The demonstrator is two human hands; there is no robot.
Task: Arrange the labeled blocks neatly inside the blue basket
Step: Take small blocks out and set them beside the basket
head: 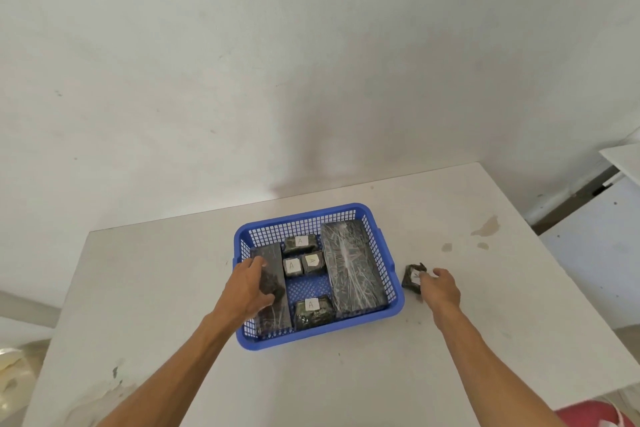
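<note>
A blue mesh basket (pixel 394 305) sits mid-table. Inside, a long dark wrapped block (pixel 353 267) lies along the right wall and another long dark block (pixel 277 308) along the left wall. Between them lie several small dark blocks with white "A" labels: one at the back (pixel 300 242), two side by side (pixel 302 264), one at the front (pixel 313 311). My left hand (pixel 247 288) is wrapped around the left long block. One more small labeled block (pixel 412 278) is outside, right of the basket, and my right hand (pixel 441 288) pinches it with its fingertips.
The white table (pixel 346 374) ends near the wall behind the basket and has brown stains (pixel 486 225) at the right. A red object (pixel 595 414) shows at the bottom right corner. Another white surface (pixel 623 159) stands at the far right.
</note>
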